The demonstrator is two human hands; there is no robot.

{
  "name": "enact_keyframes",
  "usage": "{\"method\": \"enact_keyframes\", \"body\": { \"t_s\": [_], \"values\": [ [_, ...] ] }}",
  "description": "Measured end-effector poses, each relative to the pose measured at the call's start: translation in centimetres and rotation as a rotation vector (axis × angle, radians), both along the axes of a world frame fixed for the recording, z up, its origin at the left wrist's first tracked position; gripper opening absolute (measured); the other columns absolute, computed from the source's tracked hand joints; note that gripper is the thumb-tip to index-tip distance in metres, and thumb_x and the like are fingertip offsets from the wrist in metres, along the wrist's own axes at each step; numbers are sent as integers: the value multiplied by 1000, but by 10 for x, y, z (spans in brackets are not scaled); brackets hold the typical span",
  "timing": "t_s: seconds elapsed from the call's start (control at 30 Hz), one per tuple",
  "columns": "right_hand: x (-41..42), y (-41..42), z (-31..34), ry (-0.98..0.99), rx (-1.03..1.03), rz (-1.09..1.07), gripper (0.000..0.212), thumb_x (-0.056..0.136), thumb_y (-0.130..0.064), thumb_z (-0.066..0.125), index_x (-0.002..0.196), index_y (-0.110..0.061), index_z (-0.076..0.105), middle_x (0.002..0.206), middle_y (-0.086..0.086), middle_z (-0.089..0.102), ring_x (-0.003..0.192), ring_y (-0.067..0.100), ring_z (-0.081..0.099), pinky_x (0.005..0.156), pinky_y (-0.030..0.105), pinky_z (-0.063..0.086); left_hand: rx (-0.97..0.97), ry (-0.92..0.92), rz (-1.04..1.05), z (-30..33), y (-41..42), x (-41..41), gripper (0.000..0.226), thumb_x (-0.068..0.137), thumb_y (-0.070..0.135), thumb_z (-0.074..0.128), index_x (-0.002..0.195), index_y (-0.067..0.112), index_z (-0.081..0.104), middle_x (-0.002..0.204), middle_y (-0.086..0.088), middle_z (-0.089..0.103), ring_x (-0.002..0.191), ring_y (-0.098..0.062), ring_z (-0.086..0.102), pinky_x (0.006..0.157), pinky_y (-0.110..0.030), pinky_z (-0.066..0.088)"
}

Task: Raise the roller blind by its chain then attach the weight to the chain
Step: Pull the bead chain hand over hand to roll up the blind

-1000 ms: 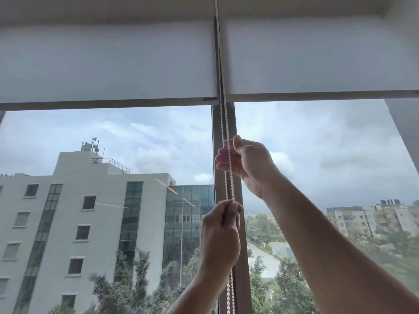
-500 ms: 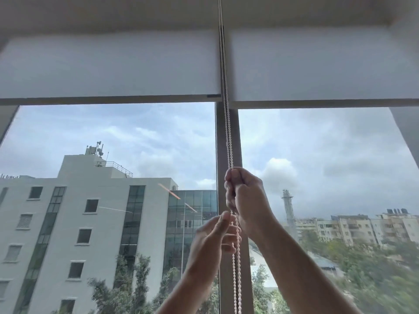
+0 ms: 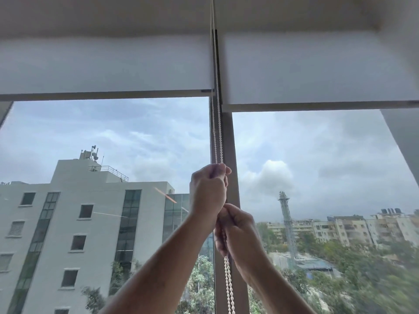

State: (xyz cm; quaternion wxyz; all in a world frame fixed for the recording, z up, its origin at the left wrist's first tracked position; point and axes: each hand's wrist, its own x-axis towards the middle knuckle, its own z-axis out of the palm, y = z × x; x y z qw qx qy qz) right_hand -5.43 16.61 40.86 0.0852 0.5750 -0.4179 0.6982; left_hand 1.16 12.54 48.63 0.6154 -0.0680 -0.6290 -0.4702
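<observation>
A white beaded chain hangs in two strands down the window's centre post, between two white roller blinds. The left blind ends slightly higher than the right blind. My left hand is the upper one and grips the chain where the strands enter its fist. Directly below it, my right hand grips the chain too, and the beads hang on beneath it. No weight is in view.
The grey centre post splits the window into two panes. A wall edge frames the right side. Outside stand a white building, a tower and trees.
My left hand has let go low on the chain, risen past the right hand and gripped higher. My right hand has pulled the chain down. The left blind's bottom bar now sits higher.
</observation>
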Motion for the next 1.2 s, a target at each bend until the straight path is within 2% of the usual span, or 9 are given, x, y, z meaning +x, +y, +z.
{"method": "enact_keyframes", "body": {
  "t_s": [0.07,0.17,0.3,0.43,0.7,0.8,0.93,1.03,1.2],
  "values": [
    [-3,5,8,-19,34,23,41,101,0,48,63,-5,61,52,6,61,43,18,55,42,27,47,-39,28,119,-2,0,-1,31,98,13,54,71,18,68,47,9,48,44,-11,40,52,-28,33],
    [-5,16,29,-116,46,52,43,107,-23,45,78,-8,74,70,9,75,60,20,71,54,26,56,-66,39,190,-10,2,-1,30,97,16,57,71,19,70,46,13,54,46,-2,50,52,-25,43],
    [-2,28,72,-236,-30,99,41,106,-30,48,82,-4,69,67,7,70,57,19,68,51,24,55,-100,39,134,-37,5,-1,38,99,11,54,63,16,67,51,8,62,45,2,50,44,-11,39],
    [13,31,109,-234,-26,207,31,107,-19,46,98,2,66,79,17,72,63,22,73,58,31,62,-72,-10,103,-66,-1,-1,33,99,12,57,68,16,70,49,7,56,45,-1,42,50,-21,36],
    [13,5,91,-192,-44,88,44,85,17,23,77,-9,57,58,1,43,41,8,30,41,22,23,-76,-68,-22,-99,-13,-1,29,98,10,59,72,12,72,49,0,57,39,-6,42,40,-18,32],
    [8,-3,74,-126,-92,-6,49,87,14,29,67,-18,59,57,1,45,44,9,32,43,24,24,-45,-138,-165,-106,-24,2,26,90,27,63,75,10,76,57,-12,68,38,-16,53,36,-21,37],
    [0,-8,56,-105,-96,2,53,95,11,36,61,-21,60,53,-2,44,47,11,33,47,27,25,74,-132,-109,-93,-37,4,40,83,47,54,86,14,77,77,-10,78,63,-21,72,55,-30,57],
    [-1,-12,43,-78,-89,-10,41,100,3,41,66,-11,57,57,2,45,54,16,38,55,34,32,63,-73,-78,-59,-33,8,33,91,42,53,93,17,75,84,-2,80,80,-21,76,66,-29,59],
    [2,-19,18,-67,-109,-1,38,106,-7,44,68,-5,51,53,-3,41,47,8,32,46,24,26,-48,-12,-90,10,-11,15,20,99,24,57,104,9,69,92,-7,75,78,-17,75,61,-25,59]
  ]
}}
